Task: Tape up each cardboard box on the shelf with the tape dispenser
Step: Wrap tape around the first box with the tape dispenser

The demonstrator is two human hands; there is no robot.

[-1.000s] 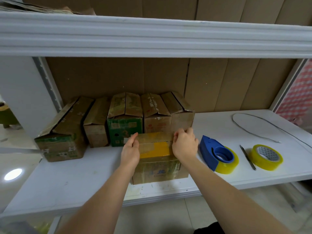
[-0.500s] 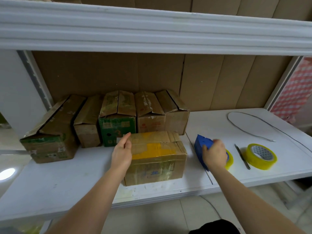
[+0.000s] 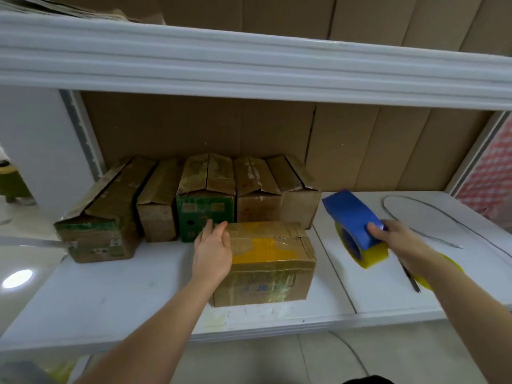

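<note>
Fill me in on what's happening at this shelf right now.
A person is taping cardboard boxes on a white shelf. The left hand rests on the left end of the front box, which carries a yellow patch. The right hand holds the blue tape dispenser in the air, right of that box. Five more boxes stand in a row behind, flaps not lying flat.
</note>
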